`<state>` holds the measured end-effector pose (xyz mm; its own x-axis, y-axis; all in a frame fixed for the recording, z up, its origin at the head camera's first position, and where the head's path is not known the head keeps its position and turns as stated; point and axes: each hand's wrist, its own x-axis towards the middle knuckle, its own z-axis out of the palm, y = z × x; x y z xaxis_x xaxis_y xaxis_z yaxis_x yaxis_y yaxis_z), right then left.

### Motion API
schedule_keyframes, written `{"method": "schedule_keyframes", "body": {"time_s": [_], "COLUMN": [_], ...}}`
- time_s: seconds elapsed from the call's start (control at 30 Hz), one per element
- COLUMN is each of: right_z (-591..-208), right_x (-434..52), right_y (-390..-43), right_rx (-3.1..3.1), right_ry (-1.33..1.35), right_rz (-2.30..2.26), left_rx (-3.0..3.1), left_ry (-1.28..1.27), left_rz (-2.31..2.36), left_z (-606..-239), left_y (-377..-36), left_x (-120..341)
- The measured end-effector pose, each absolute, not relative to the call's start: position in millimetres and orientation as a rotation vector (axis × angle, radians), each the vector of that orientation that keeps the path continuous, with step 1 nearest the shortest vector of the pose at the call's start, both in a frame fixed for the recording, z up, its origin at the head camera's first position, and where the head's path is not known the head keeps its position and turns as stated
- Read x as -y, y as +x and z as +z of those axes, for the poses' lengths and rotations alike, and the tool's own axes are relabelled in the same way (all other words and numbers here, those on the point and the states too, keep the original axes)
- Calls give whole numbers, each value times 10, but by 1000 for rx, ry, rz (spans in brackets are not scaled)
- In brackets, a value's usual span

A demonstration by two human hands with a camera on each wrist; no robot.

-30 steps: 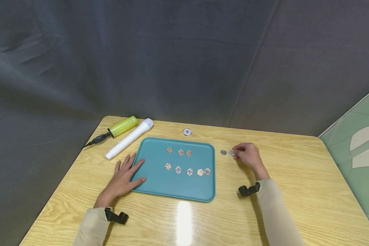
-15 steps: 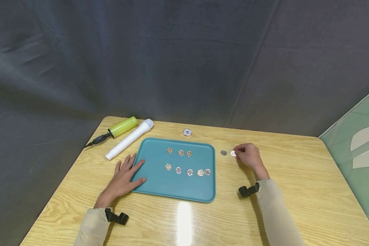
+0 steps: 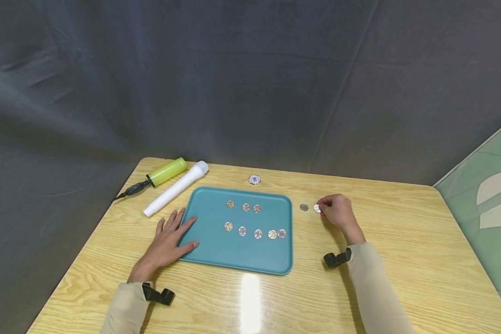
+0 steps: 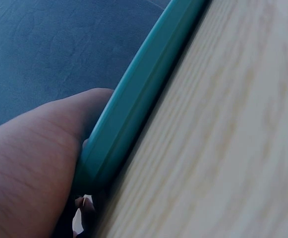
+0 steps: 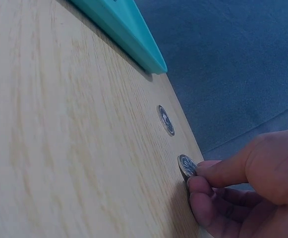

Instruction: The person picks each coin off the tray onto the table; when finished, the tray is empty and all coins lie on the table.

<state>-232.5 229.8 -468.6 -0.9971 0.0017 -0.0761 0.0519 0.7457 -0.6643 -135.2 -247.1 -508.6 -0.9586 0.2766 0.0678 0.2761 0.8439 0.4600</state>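
Note:
Between thumb and fingertips, my right hand pinches a silver coin, tilted up at one edge just over the table. A second silver coin lies flat to its left, near the right side of the teal tray. My left hand rests spread over the tray's left edge, thumb and index finger reaching inside the rim. On the tray lie several gold and silver coins in two rows, among them a gold coin and a silver coin. The left wrist view shows the tray's side wall beside that hand.
A white microphone-shaped object and a yellow-green hand pump lie at the back left of the wooden table. Behind the tray sits a white poker chip. A dark grey curtain hangs along the table's far edge.
The pinched coin has shifted slightly to the right and its face catches more light. My left hand, the tray and the other coins have stayed in place.

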Motion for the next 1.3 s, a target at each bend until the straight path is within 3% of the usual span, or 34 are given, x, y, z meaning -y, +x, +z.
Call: {"method": "schedule_keyframes", "body": {"time_s": [0.77, 1.3], "right_z": [-4497, -4343], "right_x": [-2290, -1819], "right_y": [-2307, -2336], "right_rx": [-2979, -2973], "right_ry": [-66, -214], "right_rz": [-1038, -1124], "left_rx": [-3020, -3000], "left_ry": [458, 450], "left_rz": [767, 776], "left_z": [-5078, -5056], "left_y": [-1343, -1342], "left_x": [2460, 2461]}}
